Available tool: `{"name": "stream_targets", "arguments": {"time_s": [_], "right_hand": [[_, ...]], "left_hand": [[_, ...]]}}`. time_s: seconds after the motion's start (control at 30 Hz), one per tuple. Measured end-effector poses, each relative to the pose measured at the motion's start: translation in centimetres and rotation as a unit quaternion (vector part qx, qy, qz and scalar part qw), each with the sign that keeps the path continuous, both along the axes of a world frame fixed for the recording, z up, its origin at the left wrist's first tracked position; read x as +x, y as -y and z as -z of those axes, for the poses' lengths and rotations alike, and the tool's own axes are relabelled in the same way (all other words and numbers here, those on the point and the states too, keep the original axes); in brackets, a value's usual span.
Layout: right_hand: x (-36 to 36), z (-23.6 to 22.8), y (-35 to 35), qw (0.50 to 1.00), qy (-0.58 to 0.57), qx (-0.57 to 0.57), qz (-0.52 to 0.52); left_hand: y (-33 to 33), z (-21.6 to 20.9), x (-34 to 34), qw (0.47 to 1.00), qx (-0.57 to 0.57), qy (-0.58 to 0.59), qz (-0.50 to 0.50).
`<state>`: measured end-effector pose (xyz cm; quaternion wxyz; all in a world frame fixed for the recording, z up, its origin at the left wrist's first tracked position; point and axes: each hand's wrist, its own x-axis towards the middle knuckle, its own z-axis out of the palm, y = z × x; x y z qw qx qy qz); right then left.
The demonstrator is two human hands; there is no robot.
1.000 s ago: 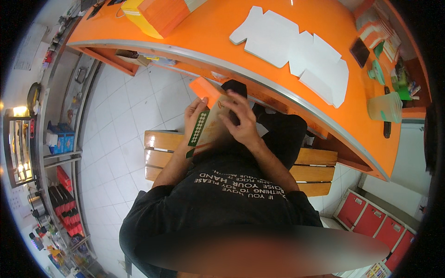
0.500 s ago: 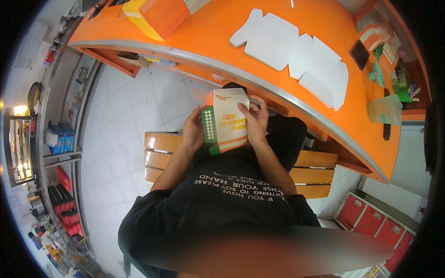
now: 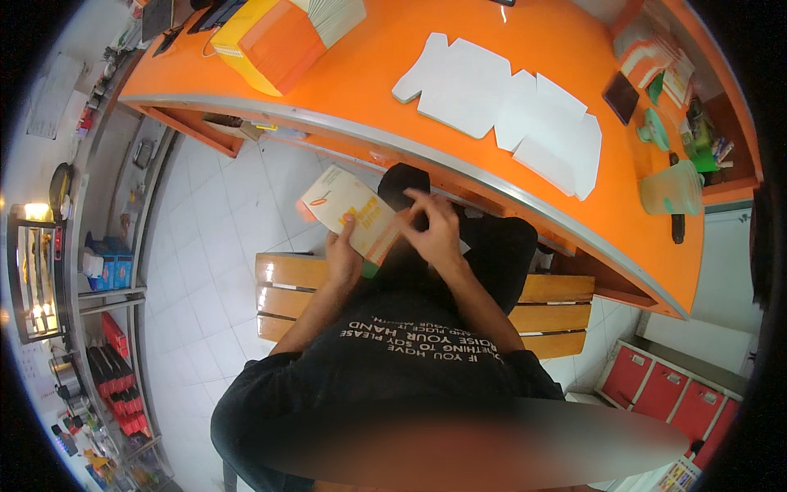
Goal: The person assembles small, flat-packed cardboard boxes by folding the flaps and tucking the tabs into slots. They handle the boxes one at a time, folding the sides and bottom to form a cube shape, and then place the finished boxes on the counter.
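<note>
A cream paper carton (image 3: pixel 348 209) with yellow lettering and an orange checked band is above my lap, tilted to the left. My left hand (image 3: pixel 344 256) grips its lower edge, thumb on the printed face and the other fingers hidden behind. A bit of green shows at the carton's bottom corner. My right hand (image 3: pixel 436 234) is at the carton's right side, fingers apart and partly bent. Whether its thumb tip still touches the carton's edge is hard to see. On the orange counter ahead lie flat white cardboard blanks (image 3: pixel 467 90), stacked and partly folded.
The curved orange counter (image 3: pixel 352 107) has a metal edge close to my knees. A yellow-and-orange box (image 3: pixel 270 49) stands at its far left. At the right are a translucent tub (image 3: pixel 672 193) and a green lid (image 3: pixel 653 129). A wooden slatted bench (image 3: pixel 557 303) is under me.
The carton has swung left and tilted, now in my left hand. My right hand has let go of its right upper part, and its fingers have spread. The view has shifted slightly.
</note>
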<state>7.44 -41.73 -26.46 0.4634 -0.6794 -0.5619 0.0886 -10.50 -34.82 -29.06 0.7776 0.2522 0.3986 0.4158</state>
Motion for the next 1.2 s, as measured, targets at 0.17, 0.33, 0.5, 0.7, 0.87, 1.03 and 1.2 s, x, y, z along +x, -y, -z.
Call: {"name": "stream_targets", "arguments": {"time_s": [0.17,0.33,0.5,0.7,0.87,1.03,1.2], "right_hand": [[-1.0,1.2,1.6,0.979,-0.071,-0.085,-0.172],[-0.7,-1.2,1.3,0.993,-0.088,-0.023,-0.079],[-0.1,-0.3,1.5,0.995,0.004,-0.011,-0.103],[-0.1,2.0,1.7,0.996,0.029,0.089,0.004],[-1.0,1.7,1.4,0.991,-0.121,0.037,-0.038],[-1.1,-1.3,2.2,0.993,0.102,0.064,0.004],[-1.5,-1.0,2.0,0.986,0.064,0.135,-0.079]], "left_hand": [[-0.6,-1.6,0.5,0.998,-0.014,0.051,0.026],[0.0,-2.5,0.8,0.995,0.013,0.084,0.053],[-0.4,-1.4,0.3,0.998,0.002,0.022,0.062],[-1.2,0.1,-2.5,0.986,0.053,0.033,0.157],[0.8,-1.6,-0.5,0.979,0.075,0.090,0.165],[1.0,-1.2,0.1,0.983,0.123,0.023,0.132],[1.5,-1.0,-0.2,0.956,0.176,-0.112,0.208]]}}
